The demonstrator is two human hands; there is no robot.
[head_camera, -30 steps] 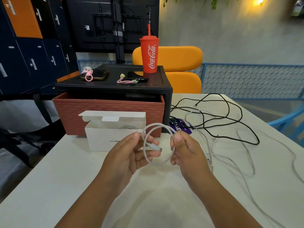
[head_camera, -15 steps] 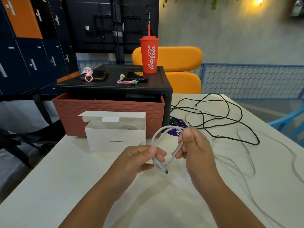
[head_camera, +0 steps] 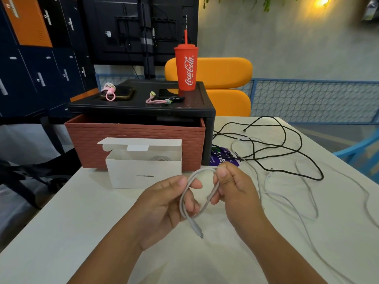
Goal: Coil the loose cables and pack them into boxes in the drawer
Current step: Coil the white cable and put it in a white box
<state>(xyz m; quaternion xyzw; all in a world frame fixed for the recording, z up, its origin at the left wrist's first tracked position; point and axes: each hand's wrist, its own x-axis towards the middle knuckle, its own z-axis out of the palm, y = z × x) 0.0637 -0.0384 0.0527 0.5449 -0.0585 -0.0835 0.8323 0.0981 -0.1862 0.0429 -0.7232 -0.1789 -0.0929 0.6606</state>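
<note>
- Holding a looped white USB cable point(head_camera: 194, 224) above the worktop point(head_camera: 61, 222): left hand point(head_camera: 164, 203) grips one side, right hand point(head_camera: 235, 187) pinches the other.
- Connector point(head_camera: 200, 234) hangs below the hands.
- Open white box point(head_camera: 143, 173) just behind them, against the brick-pattern drawer point(head_camera: 135, 136).
- Loose black cable point(head_camera: 287, 149) lies to the right.

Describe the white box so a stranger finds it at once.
Find the black stand carrying the red cup. A brick-red drawer juts below; the white box stands on the table before it. Nothing else is white card with a raised lid.
</note>
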